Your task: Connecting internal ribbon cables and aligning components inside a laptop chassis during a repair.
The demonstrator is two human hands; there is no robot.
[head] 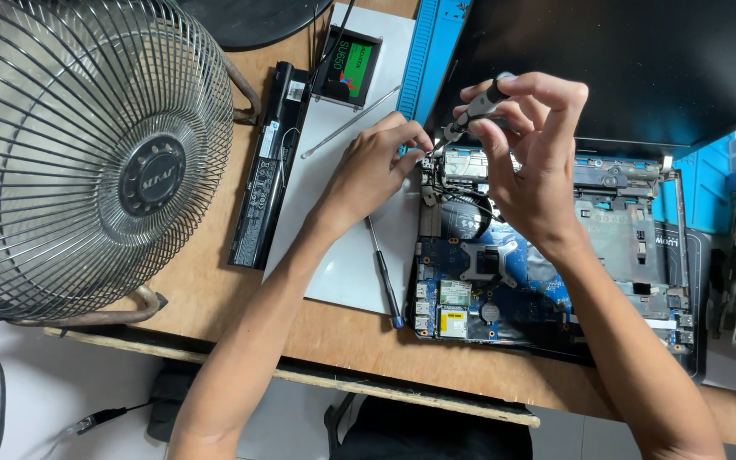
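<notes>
An opened laptop (615,247) lies on the wooden table, its blue circuit board (470,290) bare and its dark lid raised at the back. My right hand (526,145) grips a small grey screwdriver (477,106), tip down at the laptop's top left hinge corner (438,166). My left hand (376,166) rests on the white sheet beside that corner, fingertips pinched at the spot where the screwdriver tip meets the frame. What the fingertips pinch is too small to tell.
A round metal fan (87,153) fills the left. A black laptop battery (267,162) lies beside a white sheet (334,255), which carries a drive in its bracket (349,68), a metal rod (351,123) and a second screwdriver (383,273). A blue mat (432,43) lies behind.
</notes>
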